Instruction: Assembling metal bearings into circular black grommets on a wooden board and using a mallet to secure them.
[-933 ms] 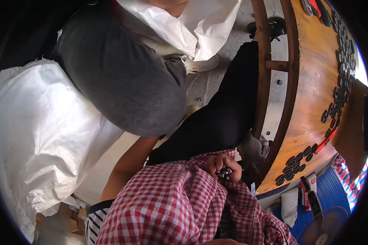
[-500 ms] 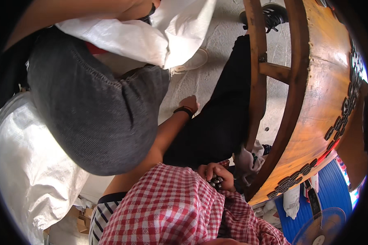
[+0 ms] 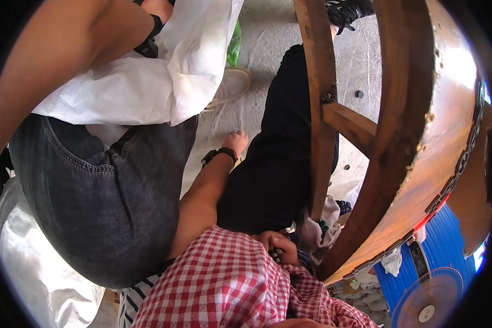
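My left hand (image 3: 235,143), with dark bands at the wrist, reaches down over the pale floor beside a black-trousered leg (image 3: 262,153). Its fingers look curled together, and whatever they hold is hidden. Close to my red-and-white checked clothing (image 3: 218,279), my right hand (image 3: 281,249) is closed around several small black round pieces (image 3: 275,252). Right of it stands a wooden table (image 3: 399,191) with a dark frame, and more black round pieces (image 3: 458,169) lie along its top. Two loose black pieces rest on the floor: one black disc (image 3: 359,94) and a smaller one (image 3: 346,167).
At the left another person in dark grey jeans (image 3: 93,208) sits close, a bare arm (image 3: 71,60) over a white woven sack (image 3: 136,87). A greyish cloth (image 3: 320,229) hangs by the table frame. A small fan (image 3: 426,303) stands at lower right near a blue ridged surface (image 3: 437,240).
My view has shifted. The table's frame looks larger, and another disc shows on the floor. The neighbour's arm and white sack have moved lower. My right hand stays closed around the pieces.
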Demonstrator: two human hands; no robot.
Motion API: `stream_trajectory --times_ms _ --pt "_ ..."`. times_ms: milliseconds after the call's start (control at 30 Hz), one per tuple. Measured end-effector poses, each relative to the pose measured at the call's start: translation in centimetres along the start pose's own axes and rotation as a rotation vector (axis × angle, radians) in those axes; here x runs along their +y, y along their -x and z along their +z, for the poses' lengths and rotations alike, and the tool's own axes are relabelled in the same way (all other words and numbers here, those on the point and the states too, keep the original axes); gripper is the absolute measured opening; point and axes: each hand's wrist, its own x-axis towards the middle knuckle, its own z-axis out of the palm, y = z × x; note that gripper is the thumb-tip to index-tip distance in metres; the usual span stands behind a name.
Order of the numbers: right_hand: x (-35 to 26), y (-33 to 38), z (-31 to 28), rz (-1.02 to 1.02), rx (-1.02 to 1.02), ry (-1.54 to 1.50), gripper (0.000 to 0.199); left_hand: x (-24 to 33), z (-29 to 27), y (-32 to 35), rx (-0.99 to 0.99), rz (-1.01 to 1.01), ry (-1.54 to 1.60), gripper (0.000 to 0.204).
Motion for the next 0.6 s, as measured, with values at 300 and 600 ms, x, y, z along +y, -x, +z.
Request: stream_trajectory --times_ms 300,600 --pt "0.3 -0.4 -0.2 -0.051 0.033 0.013 0.034 1.2 -2.3 -1.4 -0.191 0.146 0.234 0.014" --pt "3.0 -1.1 2.9 -0.122 0.224 -0.020 0.034 0.9 -15.7 3.5 0.225 -0.183 1.006 0.022"
